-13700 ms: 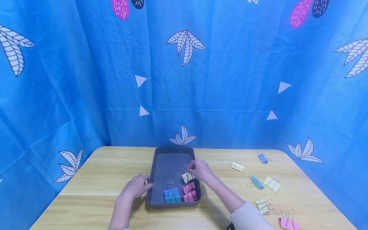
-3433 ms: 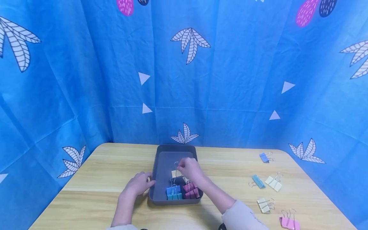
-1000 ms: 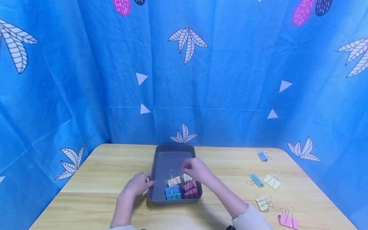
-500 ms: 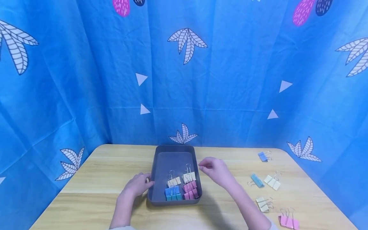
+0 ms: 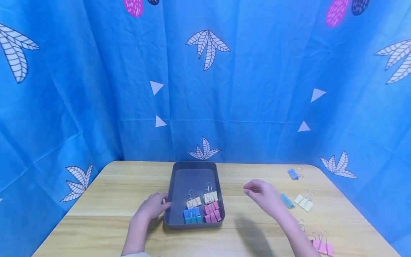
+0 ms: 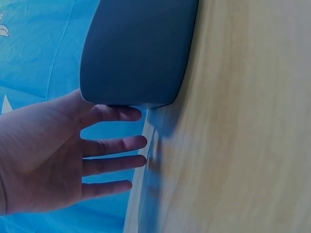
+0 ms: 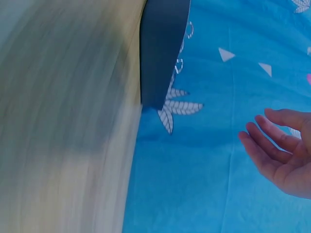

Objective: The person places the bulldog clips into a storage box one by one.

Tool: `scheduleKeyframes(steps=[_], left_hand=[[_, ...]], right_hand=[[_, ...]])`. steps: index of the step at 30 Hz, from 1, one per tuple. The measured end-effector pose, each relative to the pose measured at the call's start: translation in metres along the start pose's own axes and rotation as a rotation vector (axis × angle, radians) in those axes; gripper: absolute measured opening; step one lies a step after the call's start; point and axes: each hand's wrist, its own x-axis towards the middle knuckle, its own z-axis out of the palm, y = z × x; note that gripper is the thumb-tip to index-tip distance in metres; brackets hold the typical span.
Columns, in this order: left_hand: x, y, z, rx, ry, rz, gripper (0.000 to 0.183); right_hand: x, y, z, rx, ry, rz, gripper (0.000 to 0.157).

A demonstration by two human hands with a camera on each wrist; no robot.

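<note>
Tray of clips, left hand straight-fingered against it, right hand loose, empty, forearm part-hiding another clip, curtain behind.

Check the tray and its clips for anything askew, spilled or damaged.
In the tray, the left-hand cream clip sits slightly askew, not parallel to the blue clip in front. No spill or damage shows.

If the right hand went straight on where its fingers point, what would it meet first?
Probably the gray tray, at its right side. The right hand looks raised, but its height is unclear; it might pass over.
</note>
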Motion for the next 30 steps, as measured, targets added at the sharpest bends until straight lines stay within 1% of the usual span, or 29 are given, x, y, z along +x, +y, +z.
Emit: scheduleKeyframes(steps=[7, 13, 15, 17, 22, 25, 28, 30], left_hand=[[-0.001, -0.001, 0.0, 0.008, -0.007, -0.003, 0.044], [-0.001, -0.003, 0.001, 0.011, -0.004, -0.018, 0.044], [-0.001, -0.003, 0.002, 0.002, -0.005, -0.017, 0.044], [-0.001, -0.003, 0.003, -0.007, -0.008, -0.017, 0.044], [-0.002, -0.004, 0.002, -0.008, -0.005, -0.016, 0.043], [-0.002, -0.004, 0.001, -0.001, -0.002, -0.003, 0.042], [-0.003, -0.004, 0.0, 0.002, -0.003, 0.0, 0.043], [-0.003, -0.004, 0.0, 0.007, -0.004, 0.0, 0.044]], right_hand=[[-0.011, 0.015, -0.027, -0.055, 0.033, 0.012, 0.014], [-0.022, 0.028, -0.047, -0.122, 0.057, 0.046, 0.018], [-0.026, 0.033, -0.053, -0.148, 0.053, 0.057, 0.019], [-0.03, 0.039, -0.059, -0.168, 0.031, 0.074, 0.019], [-0.037, 0.058, -0.068, -0.252, -0.069, 0.107, 0.015], [-0.04, 0.071, -0.071, -0.352, -0.121, 0.107, 0.011], [-0.043, 0.083, -0.071, -0.44, -0.175, 0.108, 0.014], [-0.045, 0.09, -0.071, -0.468, -0.2, 0.12, 0.015]])
